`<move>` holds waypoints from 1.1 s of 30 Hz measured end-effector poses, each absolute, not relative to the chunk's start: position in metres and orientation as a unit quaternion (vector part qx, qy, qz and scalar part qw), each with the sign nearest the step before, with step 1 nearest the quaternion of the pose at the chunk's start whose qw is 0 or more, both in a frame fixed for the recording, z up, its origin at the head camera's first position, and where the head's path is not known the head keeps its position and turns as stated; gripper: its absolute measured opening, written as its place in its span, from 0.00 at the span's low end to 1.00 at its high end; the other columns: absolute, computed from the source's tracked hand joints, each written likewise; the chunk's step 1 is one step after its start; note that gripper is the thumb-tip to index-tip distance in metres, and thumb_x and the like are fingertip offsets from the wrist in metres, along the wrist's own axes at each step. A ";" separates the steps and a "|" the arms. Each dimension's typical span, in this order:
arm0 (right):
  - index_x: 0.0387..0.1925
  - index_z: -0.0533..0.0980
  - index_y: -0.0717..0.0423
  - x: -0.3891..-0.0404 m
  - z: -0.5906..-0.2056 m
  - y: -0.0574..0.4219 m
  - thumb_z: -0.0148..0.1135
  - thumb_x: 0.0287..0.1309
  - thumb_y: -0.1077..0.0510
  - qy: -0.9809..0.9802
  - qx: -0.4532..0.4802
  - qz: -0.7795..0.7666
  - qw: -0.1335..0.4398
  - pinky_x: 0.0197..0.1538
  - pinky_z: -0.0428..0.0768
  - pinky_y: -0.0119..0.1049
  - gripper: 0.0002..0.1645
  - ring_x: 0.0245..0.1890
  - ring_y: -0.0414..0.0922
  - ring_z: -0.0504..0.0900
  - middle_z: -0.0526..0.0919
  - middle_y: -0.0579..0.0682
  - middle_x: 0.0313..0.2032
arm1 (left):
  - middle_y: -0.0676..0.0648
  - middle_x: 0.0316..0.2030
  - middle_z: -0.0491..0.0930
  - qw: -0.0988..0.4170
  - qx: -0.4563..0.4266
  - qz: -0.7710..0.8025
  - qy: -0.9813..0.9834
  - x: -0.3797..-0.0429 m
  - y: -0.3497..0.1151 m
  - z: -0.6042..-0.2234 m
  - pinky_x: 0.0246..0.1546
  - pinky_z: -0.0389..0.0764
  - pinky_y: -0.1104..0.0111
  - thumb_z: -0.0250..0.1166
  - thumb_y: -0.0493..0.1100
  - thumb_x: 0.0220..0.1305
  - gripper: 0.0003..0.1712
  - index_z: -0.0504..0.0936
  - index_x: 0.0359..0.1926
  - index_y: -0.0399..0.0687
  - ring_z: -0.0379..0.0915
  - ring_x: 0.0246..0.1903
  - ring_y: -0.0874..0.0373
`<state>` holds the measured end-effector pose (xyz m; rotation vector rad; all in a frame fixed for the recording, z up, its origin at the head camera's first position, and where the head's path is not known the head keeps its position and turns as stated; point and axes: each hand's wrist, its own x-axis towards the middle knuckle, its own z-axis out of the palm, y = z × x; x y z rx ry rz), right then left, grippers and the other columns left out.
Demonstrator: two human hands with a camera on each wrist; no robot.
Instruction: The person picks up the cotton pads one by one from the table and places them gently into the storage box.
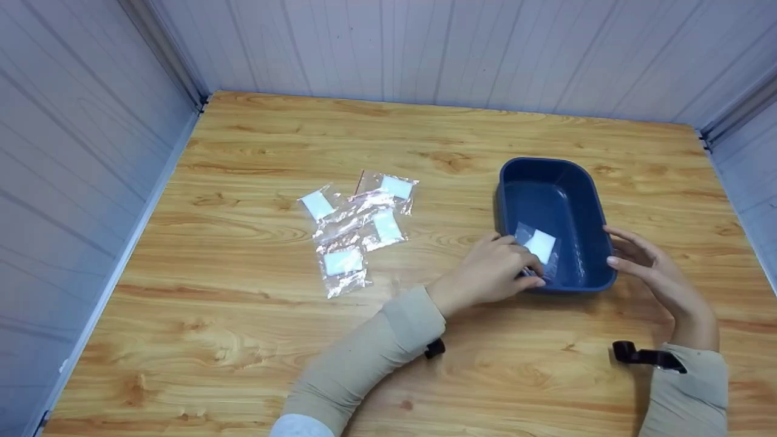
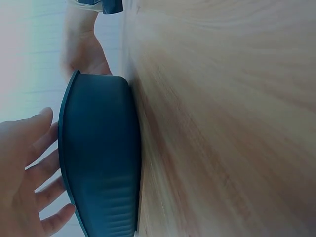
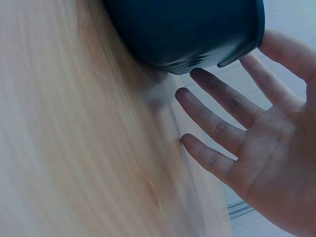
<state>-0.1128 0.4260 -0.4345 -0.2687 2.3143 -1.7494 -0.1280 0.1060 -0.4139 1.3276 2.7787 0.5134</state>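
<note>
A dark blue plastic basin (image 1: 549, 203) stands on the table, right of centre. Inside it, near the front left, lies a clear plastic bag with a white square piece (image 1: 540, 246). My left hand (image 1: 495, 267) reaches over the basin's near left rim, fingertips dipping inside beside that bag. In the left wrist view, the left hand (image 2: 24, 182) has its fingers spread along the rim, with nothing seen between them and the thumb. At the right wall, my right hand (image 1: 661, 276) touches the rim with loosely extended fingers; its other fingers (image 3: 212, 123) are spread below the basin's edge.
Several clear bags with white pieces (image 1: 343, 262) lie in an overlapping cluster on the wooden table (image 1: 243, 340), left of the basin. Pale panelled walls (image 1: 413, 48) enclose the back and both sides. A black strap (image 1: 646, 355) sits at the right cuff.
</note>
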 end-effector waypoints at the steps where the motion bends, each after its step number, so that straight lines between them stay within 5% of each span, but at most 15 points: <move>1: 0.73 0.61 0.57 -0.113 -0.435 0.426 0.54 0.69 0.69 0.790 -0.093 -0.596 0.114 0.54 0.71 0.23 0.33 0.61 0.30 0.70 0.73 0.37 0.62 | 0.65 0.47 0.82 0.010 0.424 0.167 0.890 -0.128 0.106 -0.414 0.50 0.66 0.69 0.56 0.62 0.71 0.16 0.86 0.49 0.67 0.71 0.51 0.64; 33: 0.73 0.61 0.56 -0.113 -0.434 0.426 0.55 0.69 0.68 0.796 -0.091 -0.589 0.109 0.54 0.72 0.22 0.33 0.61 0.30 0.70 0.72 0.37 0.63 | 0.60 0.49 0.83 -0.012 0.380 0.285 0.880 -0.126 0.046 -0.389 0.60 0.68 0.66 0.62 0.54 0.70 0.11 0.86 0.47 0.61 0.73 0.55 0.63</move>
